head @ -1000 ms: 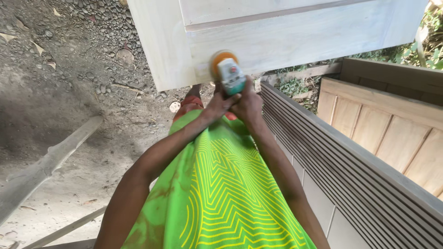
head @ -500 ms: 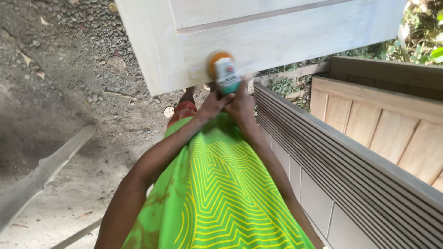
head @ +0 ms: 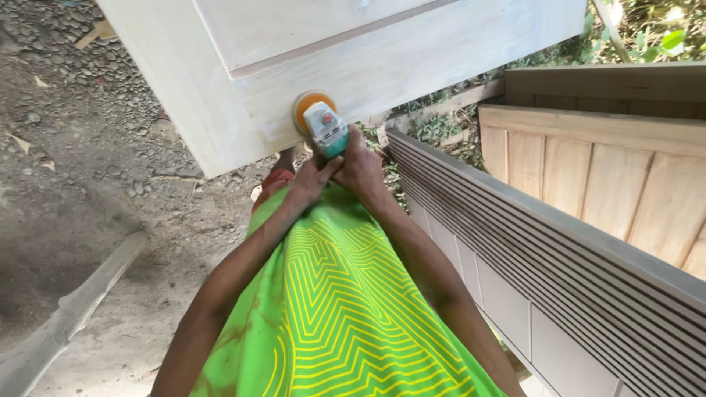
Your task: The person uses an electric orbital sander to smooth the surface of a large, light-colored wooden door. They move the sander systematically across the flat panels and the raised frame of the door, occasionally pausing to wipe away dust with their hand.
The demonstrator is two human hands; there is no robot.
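In the head view we are pressing a sander [head: 323, 126] against the lower rail of a pale wooden door [head: 412, 55], with the left hand [head: 312, 180] and right hand [head: 362, 167] wrapping their fingers around its handle. The wood around the orange disc is looking smooth and whitish, so we are judging this patch largely done. The door's upper part is running out of frame, and the disc's contact face is hiding from us.

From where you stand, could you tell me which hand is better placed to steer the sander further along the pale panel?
Probably the right hand: it wraps the sander body from behind, while the left hand only steadies its lower end. Both keep the disc against the white wooden panel.
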